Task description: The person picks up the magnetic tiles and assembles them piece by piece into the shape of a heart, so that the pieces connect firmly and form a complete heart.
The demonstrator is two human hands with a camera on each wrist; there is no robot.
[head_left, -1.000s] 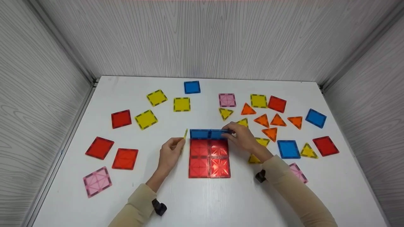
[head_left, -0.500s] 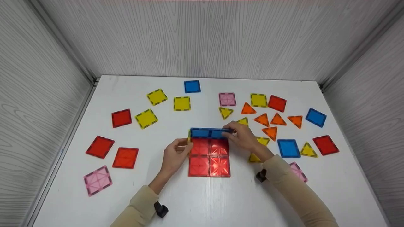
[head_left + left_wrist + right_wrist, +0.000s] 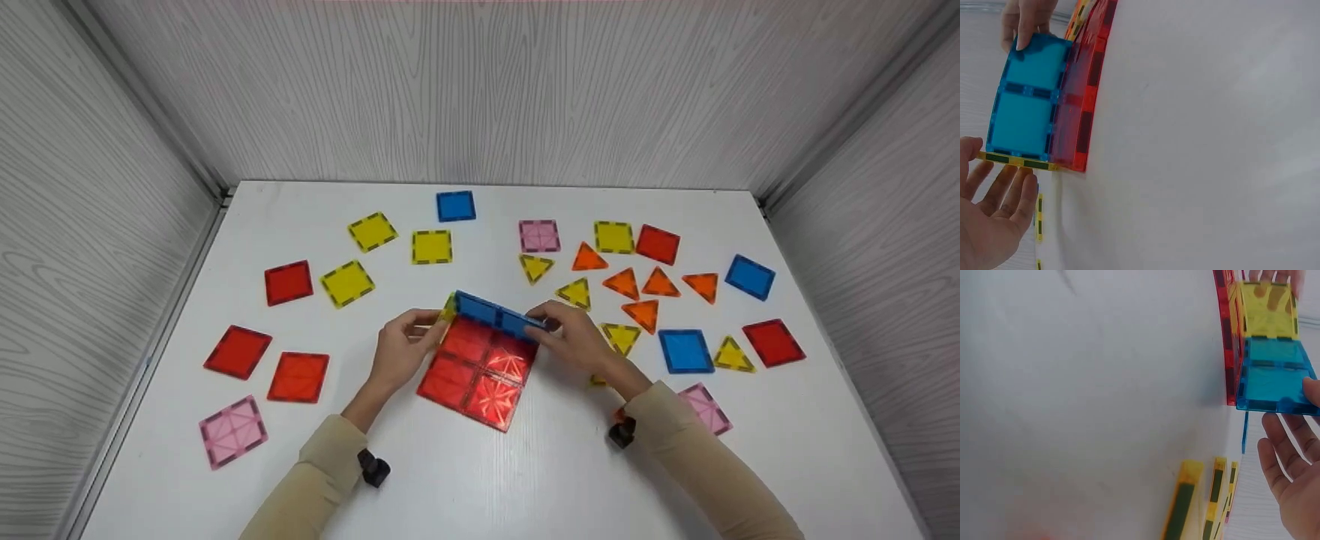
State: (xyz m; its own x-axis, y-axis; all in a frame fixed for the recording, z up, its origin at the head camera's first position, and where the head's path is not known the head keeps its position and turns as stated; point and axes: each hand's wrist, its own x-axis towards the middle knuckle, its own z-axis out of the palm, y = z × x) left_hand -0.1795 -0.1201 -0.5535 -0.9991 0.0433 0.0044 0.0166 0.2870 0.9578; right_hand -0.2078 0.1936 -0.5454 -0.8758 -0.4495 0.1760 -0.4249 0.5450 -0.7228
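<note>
Beige sleeves point(image 3: 709, 457), black wrist devices point(image 3: 374, 468)
Both sleeves are plain, with broad cuffs point(image 3: 332, 448); each device is small and blocky.

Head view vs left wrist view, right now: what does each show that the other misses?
Head only: three pink squares lying on the table, the beige sleeves and the black wrist devices.

Left wrist only: the palm side of the left grip; also distinct dark strips along one edge of the red panel, which don't stand out from above.

Both: the left grip at the yellow tile, the right grip holding the far end of the blue pair, and the red panel adjoining that pair.
</note>
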